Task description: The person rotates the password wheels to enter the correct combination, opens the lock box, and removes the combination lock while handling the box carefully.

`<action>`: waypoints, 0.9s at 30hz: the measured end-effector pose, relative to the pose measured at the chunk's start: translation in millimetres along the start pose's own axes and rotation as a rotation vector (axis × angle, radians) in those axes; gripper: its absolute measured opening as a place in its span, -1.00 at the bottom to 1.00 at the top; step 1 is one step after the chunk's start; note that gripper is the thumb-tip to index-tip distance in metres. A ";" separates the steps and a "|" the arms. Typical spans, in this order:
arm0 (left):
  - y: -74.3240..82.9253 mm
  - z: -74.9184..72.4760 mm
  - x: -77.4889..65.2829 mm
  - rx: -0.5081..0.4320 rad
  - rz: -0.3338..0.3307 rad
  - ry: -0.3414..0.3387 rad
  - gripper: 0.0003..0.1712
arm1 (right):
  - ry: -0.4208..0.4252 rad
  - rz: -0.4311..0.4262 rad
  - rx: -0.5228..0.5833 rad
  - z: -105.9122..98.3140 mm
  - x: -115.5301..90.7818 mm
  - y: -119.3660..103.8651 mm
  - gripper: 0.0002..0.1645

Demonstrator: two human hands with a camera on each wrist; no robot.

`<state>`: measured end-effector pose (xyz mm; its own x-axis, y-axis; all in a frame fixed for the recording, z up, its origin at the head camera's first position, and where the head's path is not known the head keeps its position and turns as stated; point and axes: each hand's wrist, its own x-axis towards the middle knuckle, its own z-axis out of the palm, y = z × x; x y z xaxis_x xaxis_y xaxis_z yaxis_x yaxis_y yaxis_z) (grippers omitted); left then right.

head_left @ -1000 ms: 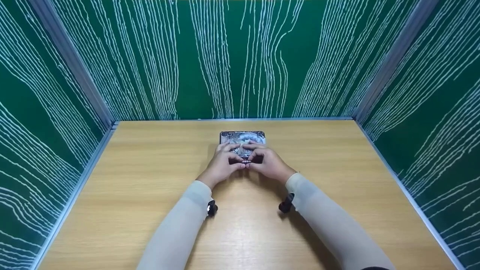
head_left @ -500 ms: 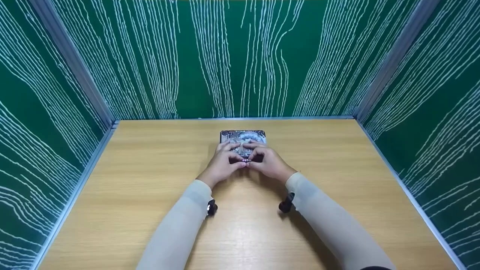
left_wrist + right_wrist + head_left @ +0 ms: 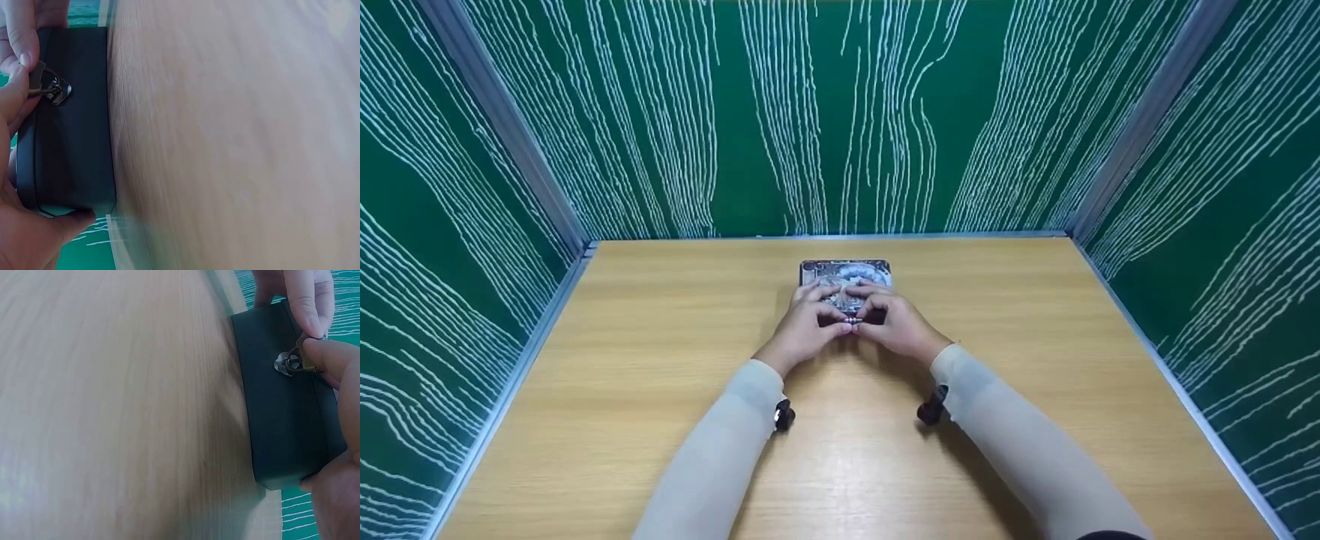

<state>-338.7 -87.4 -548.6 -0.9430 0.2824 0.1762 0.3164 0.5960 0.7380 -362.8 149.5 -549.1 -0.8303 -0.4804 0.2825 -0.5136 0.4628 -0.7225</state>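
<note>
Inside green walls point(image 3: 750, 187) w/ wavy white lines, at wood-look tabletop point(image 3: 840, 465). Pinching small metal padlock point(image 3: 37, 73) from both sides, w/ L hand point(image 3: 805, 328) at 8 o'clock & R hand point(image 3: 898, 324) at 4, thumb to forefinger each, tips almost meeting. Spreading other fingers over illustrated lid point(image 3: 864, 274) & round box ends, at 9 & 3. Can see shackle point(image 3: 42, 91) looped thru silvery clasp point(image 3: 279, 364), on dark near side of box point(image 3: 73, 146), at 6 o'clock; can't tell if locked. Can place box flat on tabletop, toward far edge, at 12. Stretching pale sleeves point(image 3: 705, 465) down to 7 & 5, w/ small black devices point(image 3: 784, 415) at inner wrists. Further out, can see grey posts point(image 3: 514, 127) at approx 10 & 2
</note>
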 end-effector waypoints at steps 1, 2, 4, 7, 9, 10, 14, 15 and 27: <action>-0.1 0.2 -0.4 0.002 -0.004 0.000 -0.85 | -0.004 0.004 -0.001 0.1 0.1 -0.1 -0.85; 0.0 0.5 -0.9 0.003 -0.007 0.001 -0.85 | -0.007 0.006 -0.002 0.3 0.0 -0.2 -0.85; -0.2 1.0 -1.2 0.003 -0.006 0.000 -0.85 | -0.008 -0.004 -0.007 0.7 0.2 0.8 -0.86; -0.5 1.6 -0.2 0.000 0.008 0.006 -0.85 | 0.001 -0.021 -0.006 0.5 0.5 1.8 -0.86; -0.1 1.4 0.7 -0.002 0.020 0.006 -0.84 | 0.008 -0.032 -0.007 0.1 0.6 2.5 -0.86; 0.4 1.2 0.7 0.000 0.022 0.006 -0.84 | 0.008 -0.028 -0.007 -0.4 0.5 2.4 -0.86; 1.5 0.3 0.1 0.002 0.023 0.004 -0.83 | 0.000 -0.014 -0.020 -1.4 0.1 1.4 -0.85; 1.7 0.1 -0.1 0.001 0.023 0.004 -0.82 | -0.001 -0.010 -0.023 -1.5 0.0 1.3 -0.85; 2.3 0.2 0.3 0.015 0.010 0.006 -0.82 | 0.001 -0.012 -0.024 -1.7 -0.8 2.0 -0.84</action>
<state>-338.2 -85.9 -547.0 -0.9402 0.2843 0.1876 0.3276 0.6039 0.7266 -363.5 152.1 -549.7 -0.8242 -0.4855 0.2915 -0.5286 0.4750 -0.7035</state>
